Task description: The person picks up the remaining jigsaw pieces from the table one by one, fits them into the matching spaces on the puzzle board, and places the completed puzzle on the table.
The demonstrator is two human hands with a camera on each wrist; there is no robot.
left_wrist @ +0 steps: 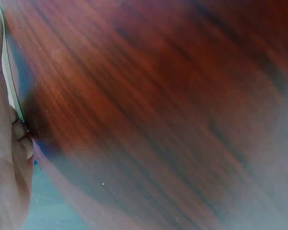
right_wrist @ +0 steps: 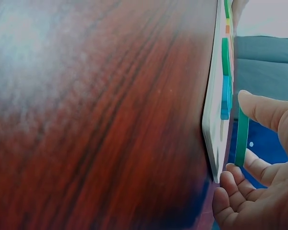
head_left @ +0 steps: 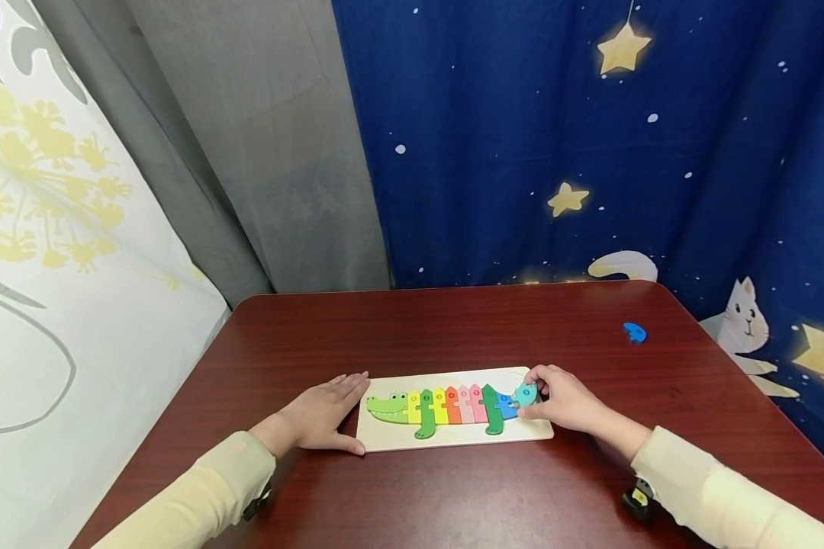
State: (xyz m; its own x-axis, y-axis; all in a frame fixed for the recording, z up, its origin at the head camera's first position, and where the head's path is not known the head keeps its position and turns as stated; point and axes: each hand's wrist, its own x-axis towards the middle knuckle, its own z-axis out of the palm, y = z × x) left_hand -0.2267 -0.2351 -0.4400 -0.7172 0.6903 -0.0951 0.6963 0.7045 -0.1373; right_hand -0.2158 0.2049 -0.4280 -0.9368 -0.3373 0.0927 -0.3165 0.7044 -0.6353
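A pale wooden puzzle board (head_left: 456, 442) lies on the table, bearing a row of coloured crocodile pieces (head_left: 451, 406) with a green head at the left. My right hand (head_left: 571, 400) pinches a teal puzzle piece (head_left: 526, 394) between thumb and fingers over the board's right end. The right wrist view shows this piece (right_wrist: 242, 139) edge-on, raised off the board, with a gap beneath it. At the board's left edge rests my left hand (head_left: 323, 413), its fingers extended and thumb touching the lower corner. Only part of that hand (left_wrist: 9, 158) appears in the left wrist view.
A small blue curved puzzle piece (head_left: 635, 332) lies at the table's far right. The dark red-brown table (head_left: 439, 503) extends around the board. Behind it hang a grey curtain (head_left: 275, 152) and a blue star-patterned curtain (head_left: 494, 137).
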